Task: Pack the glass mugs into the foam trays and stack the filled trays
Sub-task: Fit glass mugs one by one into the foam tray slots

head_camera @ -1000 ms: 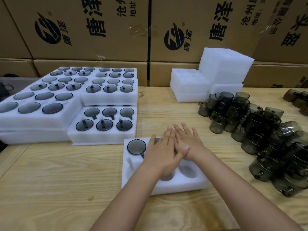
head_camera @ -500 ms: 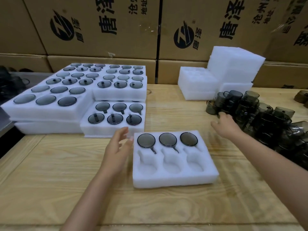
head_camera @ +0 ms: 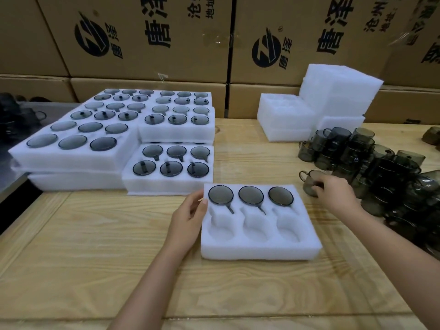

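White six-pocket foam tray (head_camera: 259, 254) on pale wooden bench (head_camera: 95, 246) — far row holds three smoky grey glass mugs (head_camera: 251, 196). Left hand (head_camera: 188, 217): grip on tray's left edge. Right hand (head_camera: 338, 195): grip round one loose smoky mug (head_camera: 307, 184) — beside mug heap (head_camera: 381, 167). Filled white foam trays (head_camera: 166, 182) stacked far left.

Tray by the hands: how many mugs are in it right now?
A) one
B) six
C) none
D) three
D: the tray has three mugs in its far row, and its three near pockets are empty.
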Motion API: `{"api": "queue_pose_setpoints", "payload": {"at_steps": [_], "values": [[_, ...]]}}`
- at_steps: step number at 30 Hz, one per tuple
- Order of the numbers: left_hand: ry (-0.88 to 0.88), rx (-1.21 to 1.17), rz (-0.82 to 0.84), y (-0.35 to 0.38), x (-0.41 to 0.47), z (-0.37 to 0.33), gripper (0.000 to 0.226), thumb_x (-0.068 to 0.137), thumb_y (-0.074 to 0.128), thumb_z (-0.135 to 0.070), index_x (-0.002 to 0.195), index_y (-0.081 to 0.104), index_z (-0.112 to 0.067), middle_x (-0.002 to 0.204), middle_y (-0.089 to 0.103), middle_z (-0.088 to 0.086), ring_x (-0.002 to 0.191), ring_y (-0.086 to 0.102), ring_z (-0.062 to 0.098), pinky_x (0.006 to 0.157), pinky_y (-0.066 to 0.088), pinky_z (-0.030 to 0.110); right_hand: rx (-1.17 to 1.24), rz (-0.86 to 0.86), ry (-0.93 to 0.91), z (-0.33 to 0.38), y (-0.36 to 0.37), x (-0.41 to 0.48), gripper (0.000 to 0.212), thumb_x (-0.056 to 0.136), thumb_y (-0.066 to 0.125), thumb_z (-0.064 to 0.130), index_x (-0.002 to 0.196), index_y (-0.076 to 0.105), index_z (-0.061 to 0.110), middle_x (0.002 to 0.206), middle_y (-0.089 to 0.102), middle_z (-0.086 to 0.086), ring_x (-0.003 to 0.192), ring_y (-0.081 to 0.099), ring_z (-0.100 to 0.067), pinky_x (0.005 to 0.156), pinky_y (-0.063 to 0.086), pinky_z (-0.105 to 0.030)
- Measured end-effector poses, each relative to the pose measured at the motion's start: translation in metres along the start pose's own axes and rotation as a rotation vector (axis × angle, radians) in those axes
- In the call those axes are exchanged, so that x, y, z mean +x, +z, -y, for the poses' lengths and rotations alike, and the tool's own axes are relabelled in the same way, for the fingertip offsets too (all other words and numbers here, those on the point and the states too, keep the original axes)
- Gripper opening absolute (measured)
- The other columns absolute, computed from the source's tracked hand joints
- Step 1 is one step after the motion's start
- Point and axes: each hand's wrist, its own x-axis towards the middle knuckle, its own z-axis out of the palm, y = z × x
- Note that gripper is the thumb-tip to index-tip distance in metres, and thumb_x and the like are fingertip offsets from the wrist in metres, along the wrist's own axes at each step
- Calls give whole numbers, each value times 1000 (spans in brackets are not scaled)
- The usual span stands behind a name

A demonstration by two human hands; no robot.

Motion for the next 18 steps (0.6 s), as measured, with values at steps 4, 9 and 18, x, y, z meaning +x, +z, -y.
{"api": "queue_pose_setpoints", "payload": {"at_steps": [4,9,18], "values": [[53,-61,-140,-2,-9,0,21,92,58,-21,106,64,-35,107,68,-18,107,60,4,92,48,31,144,-154,-78,13,-17,-24,13,88,57,8,98,65,9,92,62,-9,89,57,-33,73,44,-37],[254,-17,-113,-4,-23,-12,28,81,60,-25,107,63,-35,108,68,-15,109,60,5,90,43,16,329,-390,-328,61,-38,-80,10,81,68,5,91,68,6,81,64,-1,70,47,-12,64,30,-24],[337,-32,89,2,-29,-17,43,78,62,-35,121,59,-29,120,65,-12,118,58,12,101,43,35,679,-103,-439,144,-11,-149,13,85,67,21,96,72,26,100,53,13,100,42,-13,86,26,-6]]}}
